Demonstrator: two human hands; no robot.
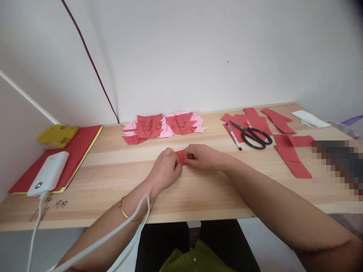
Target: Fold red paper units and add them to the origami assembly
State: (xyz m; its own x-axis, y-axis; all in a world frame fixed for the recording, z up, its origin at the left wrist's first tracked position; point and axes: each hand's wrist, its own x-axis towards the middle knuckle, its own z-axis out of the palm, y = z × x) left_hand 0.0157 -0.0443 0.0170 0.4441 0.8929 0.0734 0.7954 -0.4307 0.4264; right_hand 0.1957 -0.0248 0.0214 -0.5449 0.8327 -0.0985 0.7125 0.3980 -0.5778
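A small piece of red paper [181,157] is held just above or on the wooden table, between my two hands. My left hand [167,168] has its fingers closed on the paper's left side. On its right side, my right hand [201,156] pinches the paper between thumb and curled fingers. Much of the paper is hidden by my fingers, so its folds cannot be made out. Behind my hands, against the wall, lie rows of folded red and pink paper pieces [150,126].
Black-handled scissors [253,136] and a pen [234,136] lie on red paper scraps [295,160] at the right. At the left, a white power bank [49,172] and yellow packet [58,136] rest on red sheets [82,151]. A white cable [104,236] crosses my left forearm.
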